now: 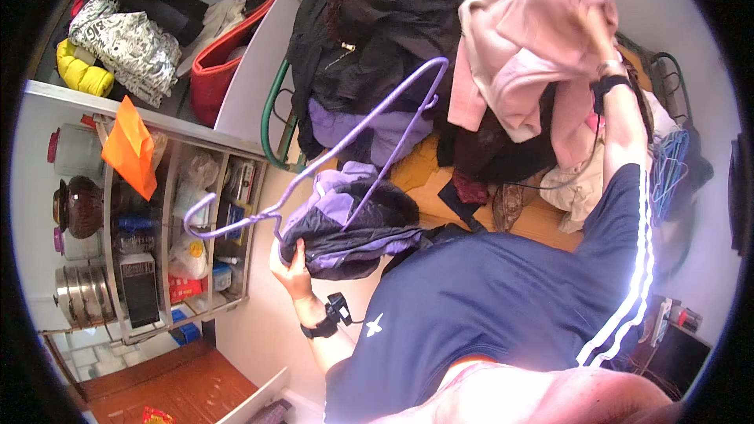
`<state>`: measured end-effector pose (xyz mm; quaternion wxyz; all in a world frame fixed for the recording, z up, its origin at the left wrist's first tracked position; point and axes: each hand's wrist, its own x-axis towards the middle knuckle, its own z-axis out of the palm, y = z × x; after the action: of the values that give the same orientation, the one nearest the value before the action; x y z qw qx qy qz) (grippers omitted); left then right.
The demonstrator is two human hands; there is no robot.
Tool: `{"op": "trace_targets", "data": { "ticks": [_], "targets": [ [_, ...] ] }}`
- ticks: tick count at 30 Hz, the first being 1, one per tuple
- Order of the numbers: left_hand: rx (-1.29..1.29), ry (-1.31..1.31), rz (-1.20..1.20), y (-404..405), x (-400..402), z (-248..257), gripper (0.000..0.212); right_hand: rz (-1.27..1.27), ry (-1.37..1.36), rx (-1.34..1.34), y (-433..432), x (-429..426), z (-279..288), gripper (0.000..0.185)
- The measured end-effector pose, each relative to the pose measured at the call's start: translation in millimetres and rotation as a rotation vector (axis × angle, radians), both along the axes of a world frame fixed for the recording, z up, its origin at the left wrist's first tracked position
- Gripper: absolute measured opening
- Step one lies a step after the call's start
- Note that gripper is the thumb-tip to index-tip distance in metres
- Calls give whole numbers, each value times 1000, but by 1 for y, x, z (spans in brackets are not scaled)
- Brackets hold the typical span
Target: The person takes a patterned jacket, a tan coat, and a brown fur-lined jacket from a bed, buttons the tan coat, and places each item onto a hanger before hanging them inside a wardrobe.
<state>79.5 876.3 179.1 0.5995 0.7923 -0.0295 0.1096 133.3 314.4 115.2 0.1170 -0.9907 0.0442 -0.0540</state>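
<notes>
My left hand [291,271] grips a black and purple garment [353,241] at its upper edge, thumb on top. A purple coat hanger [353,126] rises from that garment, its hook pointing left; where its lower bar enters the folds is partly hidden. Raised at the upper right, my right hand [595,29] holds a pink garment [518,41] that hangs in loose folds with a paler lining showing. Its fingers are blurred and partly covered by cloth. Behind the pink garment lies a heap of dark clothes [389,29].
A green metal bed frame [274,112] borders the heap. Blue hangers [668,171] hang at the right. At left, a cubby shelf [247,70] holds folded clothes and a red bag [215,79]; below it, a rack [168,212] carries jars and boxes. A cable runs from my right wrist.
</notes>
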Motion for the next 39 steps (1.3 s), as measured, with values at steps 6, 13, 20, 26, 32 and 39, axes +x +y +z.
{"op": "trace_targets", "data": {
  "ticks": [6, 13, 20, 26, 32, 39],
  "targets": [
    [-14, 41, -108, -14, 32, 14, 21, -625, 107, -244, -149, -57, -94, 34],
    [42, 16, -368, -36, 81, 21, 24, 25, -191, 388, 53, -53, 39, 30],
    [-74, 48, -666, -49, 117, 65, 28, 344, -291, 506, 191, -14, -23, 77],
    [48, -114, -896, -62, 135, 88, 24, 419, 92, 907, 260, 35, -41, 50],
    [15, -55, -612, -35, 164, 91, 24, 110, -396, 723, 183, 39, 24, 7],
    [-187, -86, -568, -75, 205, 91, 23, -83, -837, 116, 142, 48, 146, 23]
  ]
}}
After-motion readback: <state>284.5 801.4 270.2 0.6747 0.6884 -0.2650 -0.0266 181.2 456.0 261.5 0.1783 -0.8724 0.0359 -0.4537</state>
